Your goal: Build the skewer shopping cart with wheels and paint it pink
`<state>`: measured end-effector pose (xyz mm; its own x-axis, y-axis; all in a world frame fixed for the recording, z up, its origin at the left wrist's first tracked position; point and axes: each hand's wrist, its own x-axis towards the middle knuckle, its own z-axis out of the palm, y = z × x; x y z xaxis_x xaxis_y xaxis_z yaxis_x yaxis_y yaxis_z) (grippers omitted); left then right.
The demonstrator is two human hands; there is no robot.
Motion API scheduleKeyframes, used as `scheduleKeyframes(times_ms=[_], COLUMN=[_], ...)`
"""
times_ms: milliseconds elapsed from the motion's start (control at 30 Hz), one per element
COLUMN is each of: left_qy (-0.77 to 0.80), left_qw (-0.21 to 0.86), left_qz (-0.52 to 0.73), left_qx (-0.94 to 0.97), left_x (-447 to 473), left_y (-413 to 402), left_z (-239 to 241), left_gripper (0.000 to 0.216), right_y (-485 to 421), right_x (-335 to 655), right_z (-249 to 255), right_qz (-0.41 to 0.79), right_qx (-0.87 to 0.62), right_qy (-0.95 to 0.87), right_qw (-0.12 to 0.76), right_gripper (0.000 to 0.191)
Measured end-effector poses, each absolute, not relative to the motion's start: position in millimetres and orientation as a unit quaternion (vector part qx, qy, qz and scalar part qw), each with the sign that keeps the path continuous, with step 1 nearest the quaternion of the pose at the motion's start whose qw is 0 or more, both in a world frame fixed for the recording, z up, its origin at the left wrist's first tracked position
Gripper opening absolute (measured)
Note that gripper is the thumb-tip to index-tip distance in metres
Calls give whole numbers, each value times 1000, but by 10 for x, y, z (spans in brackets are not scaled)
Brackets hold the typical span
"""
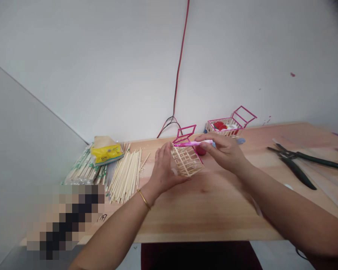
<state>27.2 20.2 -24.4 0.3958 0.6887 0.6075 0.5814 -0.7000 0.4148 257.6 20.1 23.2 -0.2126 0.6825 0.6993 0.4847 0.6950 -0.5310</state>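
Observation:
My left hand [163, 170] is closed around the side of a small basket-like cart [186, 159] built from pale wooden sticks. The cart is tilted, and its handle frame and one upper edge are pink. In my right hand [224, 150] is a slim pink-and-white paintbrush [193, 143], pinched between thumb and fingers. Its dark pink tip reaches the cart's upper left edge by my left fingertips; whether it touches is unclear. Behind the brush and my right hand, a round red object [200, 150] is partly hidden.
A second stick cart [227, 125] with pink edges holds red and white items near the wall. Loose sticks [126, 174], bundled sticks [80, 165] and a yellow packet [107, 153] lie left. Dark-handled cutters [295, 157] lie right. A red-black cable [178, 71] runs down the wall.

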Motion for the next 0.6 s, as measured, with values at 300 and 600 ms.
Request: scheduleKeyframes(times_ms=[300,600], left_qy=[368,365], left_qw=[70,73], left_qz=[397,395], left_qx=[837,840], left_x=[264,264], left_y=[205,211], left_z=[-234,-220], left_gripper=[123,119], right_y=[229,217], right_x=[2595,2609], right_z=[207,220], right_qz=[106,109], right_qx=[-384,-379], right_qy=[-763,-768], right_qw=[510,505], right_gripper=[19,19])
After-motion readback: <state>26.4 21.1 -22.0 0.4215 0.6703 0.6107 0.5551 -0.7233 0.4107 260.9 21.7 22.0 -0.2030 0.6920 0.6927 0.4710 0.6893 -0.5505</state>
